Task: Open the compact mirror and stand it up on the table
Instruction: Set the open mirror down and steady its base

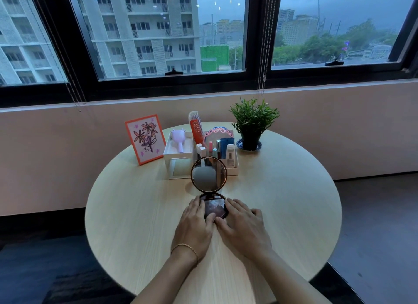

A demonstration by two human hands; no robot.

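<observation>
Here, both hands (220, 222) spread flat around the open compact mirror (209, 176), its base half-hidden beneath fingers.

Round light-wood table (135, 213). Open compact mirror (209, 186) sits mid-table, base flat, lid upright. Both hands rest on the top beside its base. Toward the far edge: white organizer (181, 165) centre, framed flower drawing (146, 139) at far left, potted plant (252, 122) on a saucer (239, 144) at far right.
</observation>
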